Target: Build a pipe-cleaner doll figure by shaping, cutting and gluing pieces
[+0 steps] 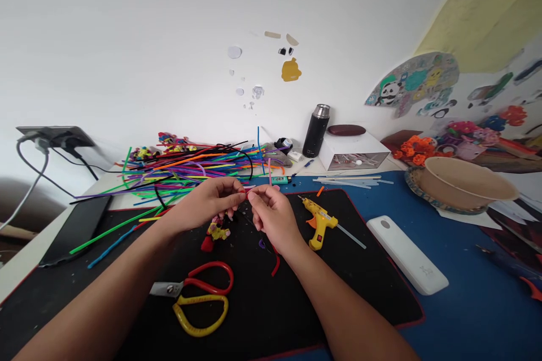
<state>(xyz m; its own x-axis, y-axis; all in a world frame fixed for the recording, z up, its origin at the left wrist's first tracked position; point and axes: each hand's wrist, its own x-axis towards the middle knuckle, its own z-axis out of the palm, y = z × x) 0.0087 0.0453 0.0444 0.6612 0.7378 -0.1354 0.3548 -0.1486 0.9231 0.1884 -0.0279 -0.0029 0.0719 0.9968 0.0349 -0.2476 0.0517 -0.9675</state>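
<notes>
My left hand [212, 201] and my right hand [274, 215] meet above the black mat [262, 316], fingertips pinched together. Between them shows a bit of red pipe cleaner [247, 193]. A red strand [276, 265] hangs out below my right hand; whether it is the same piece is hidden. Beneath my left hand lies a small yellow, pink and red pipe-cleaner figure [217, 231], partly covered. Scissors [203, 298] with one red and one yellow handle lie nearer to me. A yellow glue gun [320, 222] with a glue stick rests to the right.
Pipe cleaners [190, 163] of many colours are heaped along the wall. A black flask [317, 131] stands beside a white box [353, 149]. To the right are a white case [406, 255], a tan bowl [470, 180] and pliers [510, 268]. Glue sticks [353, 180] lie behind the mat.
</notes>
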